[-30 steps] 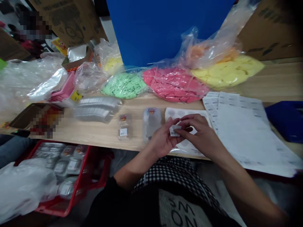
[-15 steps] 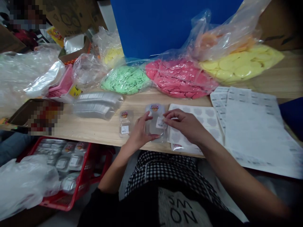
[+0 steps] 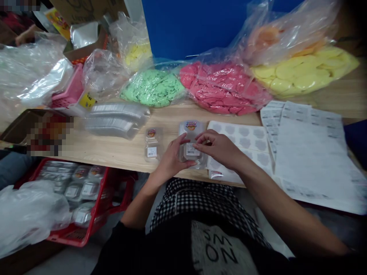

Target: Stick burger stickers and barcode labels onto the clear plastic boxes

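Both my hands meet over a clear plastic tub (image 3: 191, 147) at the table's front edge. It has a round cartoon sticker (image 3: 191, 125) at its top and a white barcode label (image 3: 192, 149) on its face. My left hand (image 3: 174, 153) grips the tub's left side, and the fingers of my right hand (image 3: 216, 147) rest on it beside the label. To the left stands a smaller labelled clear container (image 3: 151, 143). To the right, a sheet of round stickers (image 3: 242, 142) lies partly under my right hand.
Bags of green (image 3: 153, 88), pink (image 3: 223, 89) and yellow (image 3: 301, 72) pieces lie along the wooden table (image 3: 120, 151) before a blue board (image 3: 195, 26). Stacked clear lids (image 3: 116, 120), printed label sheets (image 3: 306, 149) and a red basket (image 3: 88, 206) of packed tubs surround me.
My hands have moved from a small white label over the sticker sheet onto the tub. The label now sits on the tub's face, and the tub has shifted right.
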A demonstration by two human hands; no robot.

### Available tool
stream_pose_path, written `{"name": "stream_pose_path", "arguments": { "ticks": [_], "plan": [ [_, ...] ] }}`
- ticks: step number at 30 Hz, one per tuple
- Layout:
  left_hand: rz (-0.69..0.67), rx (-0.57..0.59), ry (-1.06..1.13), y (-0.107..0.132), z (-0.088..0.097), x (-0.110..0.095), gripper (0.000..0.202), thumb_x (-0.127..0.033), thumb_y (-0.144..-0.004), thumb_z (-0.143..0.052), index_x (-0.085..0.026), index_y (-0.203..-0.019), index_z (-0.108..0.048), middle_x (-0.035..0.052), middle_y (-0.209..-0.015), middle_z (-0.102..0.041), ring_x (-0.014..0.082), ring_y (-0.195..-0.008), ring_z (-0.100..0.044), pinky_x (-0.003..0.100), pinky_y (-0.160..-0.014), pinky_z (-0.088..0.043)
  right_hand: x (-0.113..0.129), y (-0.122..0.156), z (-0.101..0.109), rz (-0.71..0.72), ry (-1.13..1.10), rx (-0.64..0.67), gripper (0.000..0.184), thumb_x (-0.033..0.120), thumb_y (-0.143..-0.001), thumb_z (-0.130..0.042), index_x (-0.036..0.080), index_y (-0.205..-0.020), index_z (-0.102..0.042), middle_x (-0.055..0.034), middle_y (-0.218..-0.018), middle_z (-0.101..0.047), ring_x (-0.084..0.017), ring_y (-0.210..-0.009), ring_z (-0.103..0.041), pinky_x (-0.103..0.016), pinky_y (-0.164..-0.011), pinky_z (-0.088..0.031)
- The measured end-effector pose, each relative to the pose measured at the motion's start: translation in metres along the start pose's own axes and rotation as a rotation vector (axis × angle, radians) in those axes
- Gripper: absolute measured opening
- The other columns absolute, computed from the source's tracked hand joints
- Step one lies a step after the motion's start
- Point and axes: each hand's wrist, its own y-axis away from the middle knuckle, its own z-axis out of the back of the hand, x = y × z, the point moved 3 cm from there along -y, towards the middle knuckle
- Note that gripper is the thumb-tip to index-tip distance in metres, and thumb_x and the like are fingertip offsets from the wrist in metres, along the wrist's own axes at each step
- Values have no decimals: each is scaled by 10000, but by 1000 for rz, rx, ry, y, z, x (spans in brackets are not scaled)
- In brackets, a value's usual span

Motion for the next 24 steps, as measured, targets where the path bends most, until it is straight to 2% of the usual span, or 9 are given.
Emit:
{"name": "stream_pose_path", "arguments": {
  "ticks": [9, 16, 21, 24],
  "plan": [
    [15, 7, -31, 0, 1, -1, 901, -371, -646, -761, -257, -1380, -250, 111, -1247, -517, 268, -1176, -476, 507, -1012, -344, -2, -1, -3, -14, 50, 8, 110, 292, -708, -611, 191, -676, -581, -46, -882, -562, -166, -782, -539, -332, -712, -437],
    [22, 6, 0, 0, 0, -1, 897, -328, -654, -763, -245, -1385, -249, 119, -1248, -522, 266, -1182, -476, 498, -1029, -331, -7, 0, -6, 88, 131, -55, 120, 304, -697, -623, 209, -672, -554, -32, -799, -515, -184, -793, -511, -347, -738, -420],
    [15, 12, -15, 0, 2, -2, 887, -352, -653, -760, -252, -1382, -264, 120, -1254, -509, 274, -1183, -467, 493, -1007, -358, -13, 0, -11, 119, 185, -113, 212, 341, -648, -663, 211, -753, -532, -40, -831, -523, -219, -850, -494, -377, -765, -402],
    [-5, 48, -57, -1, 4, -5, 771, -360, -681, -738, -264, -1341, -353, 111, -1272, -491, 274, -1195, -446, 491, -1011, -354, -17, 0, -12, 83, 136, -196, 308, 370, -637, -666, 208, -855, -520, -49, -865, -530, -216, -832, -497, -371, -748, -406]
  ]
}}
